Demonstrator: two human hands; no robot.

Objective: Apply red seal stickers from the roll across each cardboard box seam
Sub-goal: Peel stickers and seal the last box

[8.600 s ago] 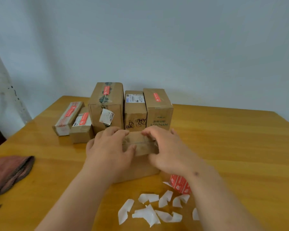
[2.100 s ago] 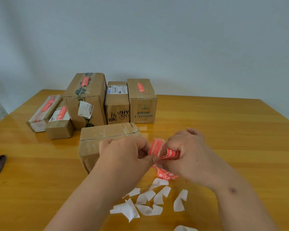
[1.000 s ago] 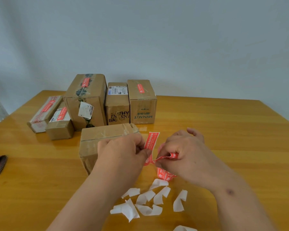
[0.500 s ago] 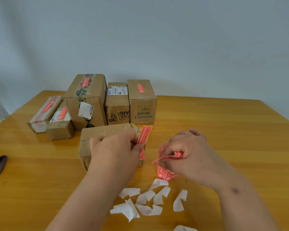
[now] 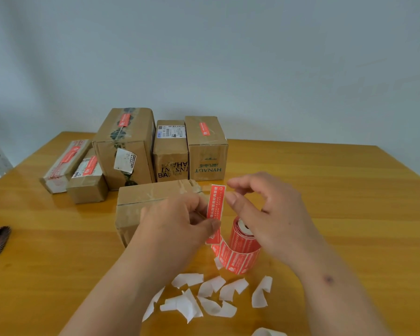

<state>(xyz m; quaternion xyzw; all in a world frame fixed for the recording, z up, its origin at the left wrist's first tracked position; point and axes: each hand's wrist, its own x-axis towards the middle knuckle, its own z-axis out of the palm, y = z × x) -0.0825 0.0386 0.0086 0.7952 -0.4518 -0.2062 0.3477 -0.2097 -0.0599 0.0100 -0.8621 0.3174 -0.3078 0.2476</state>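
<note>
Red sticker (image 5: 215, 202) up in the air, pinched low down by the left hand (image 5: 177, 219), thumb and fingers clamped on its lower part, standing almost upright just right of the unsealed box (image 5: 141, 204). The right hand (image 5: 272, 214) hovers beside it, fingers apart and lightly curved, holding nothing, thumb tip close to the strip's right edge. The roll (image 5: 243, 246) stands on the wooden surface (image 5: 325, 190) right under that hand, its loose tail curling out toward the left wrist. Behind, five boxes in a row; four show red seals, but the middle box (image 5: 171, 151) shows none from here.

Now the risks, as I read them. That strip is free along most of its length: it could fold onto itself or stick to a fingertip. Laid along the taped seam instead of across it, it seals nothing. A careless right wrist could knock the roll over. And the white backing scraps (image 5: 204, 297) scattered up front could cling to the adhesive if the strip dips low
</note>
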